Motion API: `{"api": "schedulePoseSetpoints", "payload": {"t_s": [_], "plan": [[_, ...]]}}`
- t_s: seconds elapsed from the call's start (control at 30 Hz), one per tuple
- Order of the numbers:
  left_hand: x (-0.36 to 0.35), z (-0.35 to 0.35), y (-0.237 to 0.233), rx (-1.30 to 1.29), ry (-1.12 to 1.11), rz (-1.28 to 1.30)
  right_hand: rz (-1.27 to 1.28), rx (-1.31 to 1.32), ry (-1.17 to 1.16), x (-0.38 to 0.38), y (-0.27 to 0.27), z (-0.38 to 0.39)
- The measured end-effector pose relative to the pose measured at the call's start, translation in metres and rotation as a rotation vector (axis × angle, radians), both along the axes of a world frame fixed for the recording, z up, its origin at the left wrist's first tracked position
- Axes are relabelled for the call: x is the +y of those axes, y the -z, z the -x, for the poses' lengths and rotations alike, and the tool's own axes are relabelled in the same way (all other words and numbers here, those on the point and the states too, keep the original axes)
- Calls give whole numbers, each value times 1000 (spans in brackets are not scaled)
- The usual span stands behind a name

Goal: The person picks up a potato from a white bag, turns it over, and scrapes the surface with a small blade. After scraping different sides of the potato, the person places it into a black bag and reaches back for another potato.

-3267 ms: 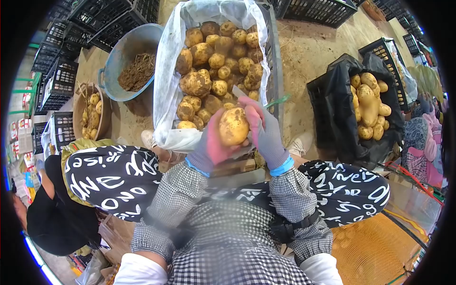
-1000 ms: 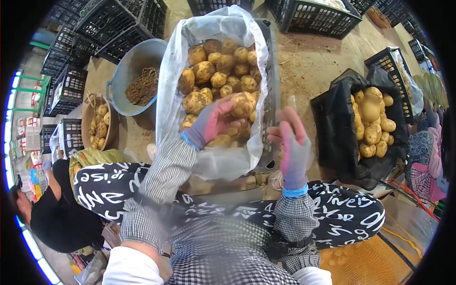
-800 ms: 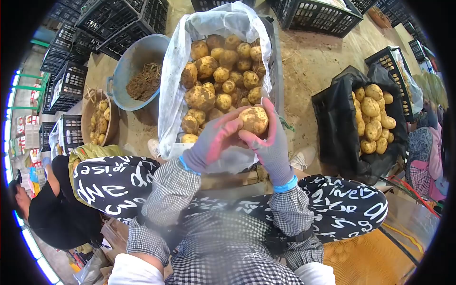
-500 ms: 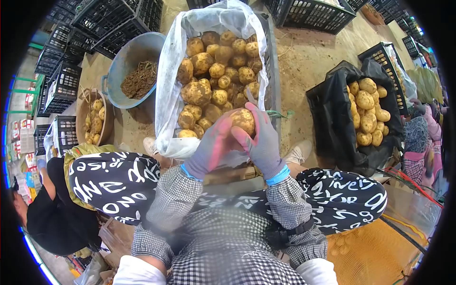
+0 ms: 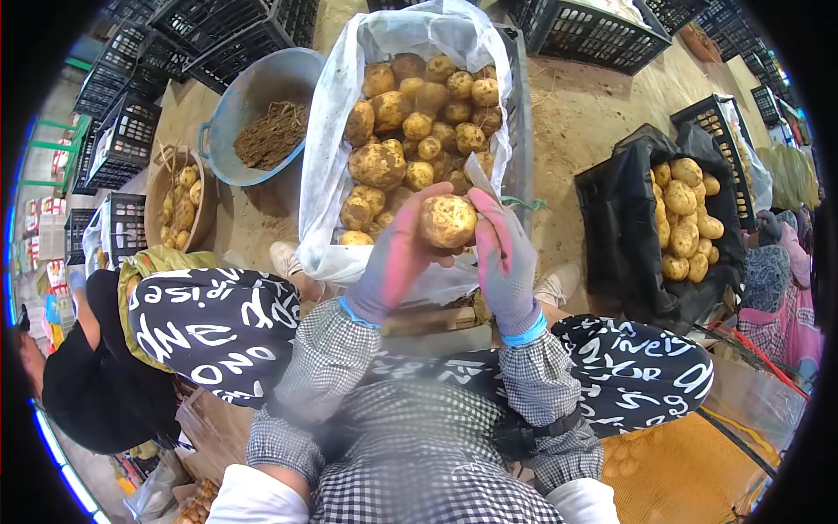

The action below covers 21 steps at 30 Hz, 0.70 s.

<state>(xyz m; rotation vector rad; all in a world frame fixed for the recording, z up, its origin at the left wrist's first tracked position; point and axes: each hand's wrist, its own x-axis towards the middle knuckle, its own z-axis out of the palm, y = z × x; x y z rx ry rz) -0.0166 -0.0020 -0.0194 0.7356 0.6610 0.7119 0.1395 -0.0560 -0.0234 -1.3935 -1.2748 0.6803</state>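
Note:
A round, soil-specked potato (image 5: 448,222) rests in my gloved left hand (image 5: 394,256), fingers curled under and around it. My right hand (image 5: 506,253), in a grey and pink glove, is closed beside the potato's right side, fingertips right at its skin. From the top of that hand juts the pale, flat blade of a small knife (image 5: 479,172); its handle is hidden in the glove. Just beyond both hands stands a crate lined with a white plastic sheet (image 5: 321,175), holding many muddy potatoes (image 5: 378,166).
Left of the crate are a blue tub (image 5: 229,122) with soil and a brown basket (image 5: 206,203) of potatoes. To the right sits a black-lined crate (image 5: 607,210) of cleaner potatoes. Black crates (image 5: 602,39) stand behind. Another person (image 5: 96,367) is at the left.
My left hand has turned the potato and shifted it slightly, so a paler face shows. My right hand has drawn a little to the right. The view has shifted slightly.

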Motion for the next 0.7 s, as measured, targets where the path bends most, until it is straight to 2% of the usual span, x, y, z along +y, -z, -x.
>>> {"api": "schedulePoseSetpoints", "payload": {"t_s": [0.1,0.17,0.4,0.47,0.5,0.57,0.6,0.7], "plan": [[-2,-2,4,13,-14,22,-19,-80,-6,-1,1,-1],[-2,-4,3,105,-21,-35,-26,-66,-14,-1,2,-1],[2,-5,6,106,-41,-9,11,-60,-10,-2,4,-2],[4,-4,9,138,-60,2,-25,19,-92,-1,11,-2],[5,-3,16,284,-114,-220,-45,59,-132,1,9,-1],[6,0,32,572,-222,-667,92,-93,-197,3,-3,5],[5,1,33,544,-212,-609,161,-170,-227,5,-9,7],[7,6,32,450,-194,-505,196,-25,-214,2,5,7]]}}
